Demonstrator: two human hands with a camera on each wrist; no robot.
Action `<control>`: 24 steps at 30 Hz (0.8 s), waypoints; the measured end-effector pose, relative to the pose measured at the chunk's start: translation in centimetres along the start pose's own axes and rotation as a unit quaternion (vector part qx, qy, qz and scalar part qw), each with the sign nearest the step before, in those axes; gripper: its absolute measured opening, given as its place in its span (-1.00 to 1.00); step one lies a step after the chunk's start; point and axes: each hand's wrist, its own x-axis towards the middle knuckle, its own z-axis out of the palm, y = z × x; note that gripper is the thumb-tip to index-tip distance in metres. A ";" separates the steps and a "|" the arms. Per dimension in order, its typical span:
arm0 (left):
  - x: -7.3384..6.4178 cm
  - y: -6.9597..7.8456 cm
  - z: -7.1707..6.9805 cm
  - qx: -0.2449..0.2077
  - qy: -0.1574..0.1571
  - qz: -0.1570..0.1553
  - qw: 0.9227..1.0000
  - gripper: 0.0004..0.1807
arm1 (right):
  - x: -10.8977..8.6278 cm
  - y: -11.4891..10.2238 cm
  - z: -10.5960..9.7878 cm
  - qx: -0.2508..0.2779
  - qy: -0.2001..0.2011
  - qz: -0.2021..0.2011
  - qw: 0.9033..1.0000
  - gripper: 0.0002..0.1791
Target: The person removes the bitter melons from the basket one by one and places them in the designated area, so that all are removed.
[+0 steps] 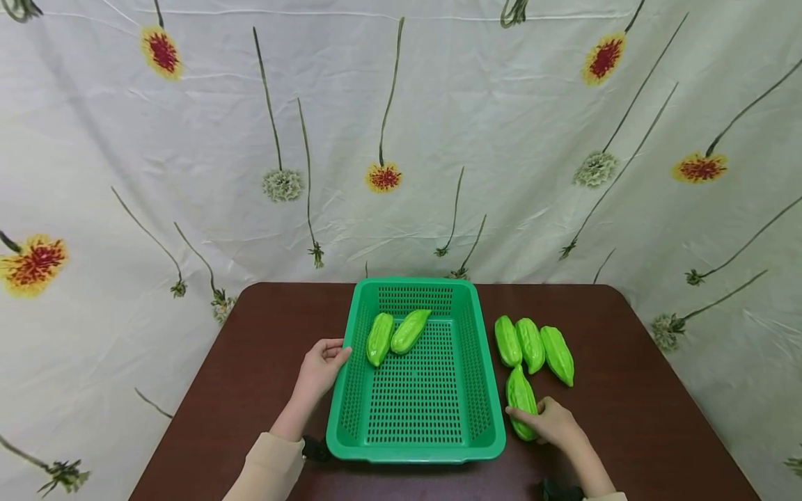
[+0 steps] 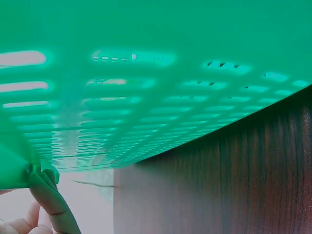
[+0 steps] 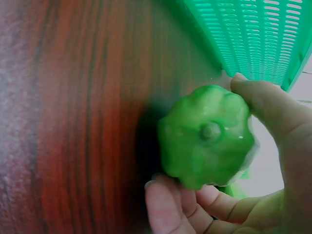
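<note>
A green plastic basket (image 1: 416,456) with slotted walls stands on the table, and two bright green bitter melons (image 1: 410,332) lie inside toward its back left. My left hand (image 1: 319,369) pinches the basket's left rim; in the left wrist view its fingers (image 2: 54,207) bend at the edge. To the right of the basket, my right hand (image 1: 554,422) grips another ridged bitter melon (image 3: 207,141), thumb on one side and fingers on the other. This melon's stem end faces the right wrist camera. Just behind it, three more bitter melons (image 1: 530,345) lie side by side.
The dark brown wooden table (image 1: 276,313) has rounded far corners. Behind it hangs a pale cloth (image 1: 501,229) printed with flowers. The basket's right wall runs close beside my right hand.
</note>
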 end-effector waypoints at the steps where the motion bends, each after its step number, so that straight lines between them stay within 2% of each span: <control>1: 0.0 0.0 0.0 0.000 0.000 0.000 1.000 -0.62 | 0.0 -0.1 -0.1 0.001 -0.001 0.000 1.000 -0.35; 6: 0.1 0.0 0.0 -0.001 0.002 0.002 1.000 -0.63 | 0.1 -0.2 -0.2 0.006 -0.006 -0.006 1.000 -0.36; 11: 0.0 0.0 0.0 -0.004 0.003 0.002 1.000 -0.63 | 0.1 -0.3 -0.2 0.006 -0.013 -0.007 1.000 -0.25; 16: 0.0 0.0 0.0 -0.005 0.003 0.001 1.000 -0.63 | -0.1 -0.6 -0.4 -0.019 -0.007 -0.002 1.000 -0.19; 24: 0.0 0.0 0.1 -0.011 0.006 0.001 1.000 -0.65 | -0.1 -0.7 -0.7 -0.048 0.005 -0.010 0.999 -0.31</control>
